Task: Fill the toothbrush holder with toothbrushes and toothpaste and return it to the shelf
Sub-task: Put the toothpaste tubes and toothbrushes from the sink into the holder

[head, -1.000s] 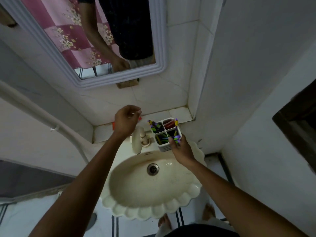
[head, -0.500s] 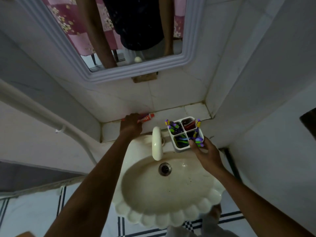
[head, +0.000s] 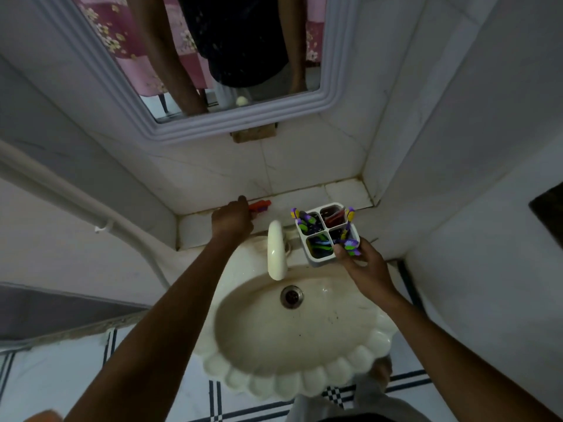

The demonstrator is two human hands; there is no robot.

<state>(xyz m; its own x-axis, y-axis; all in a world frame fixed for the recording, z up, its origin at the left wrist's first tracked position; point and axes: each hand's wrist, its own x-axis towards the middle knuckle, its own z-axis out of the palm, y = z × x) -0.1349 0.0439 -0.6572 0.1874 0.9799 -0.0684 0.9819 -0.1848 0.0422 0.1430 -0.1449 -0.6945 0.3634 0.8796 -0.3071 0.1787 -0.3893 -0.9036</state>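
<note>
Grabbing the toothpaste while the holder waits

The left hand (head: pixel 233 219) is closed over a red toothpaste (head: pixel 260 205) tube lying on the shelf (head: pixel 344 191); its tip pokes out at 2 o'clock from the hand. The right hand (head: pixel 364 264) pinches the holder (head: pixel 327 234) at its 5 o'clock corner, fingers clamped on the rim, probably to keep it from tipping. The holder sits on the sink (head: pixel 304 345) edge, at 3 o'clock from the tap (head: pixel 276 249). Brushes (head: pixel 304 222) fill three slots already. The tube likely goes in next.
</note>
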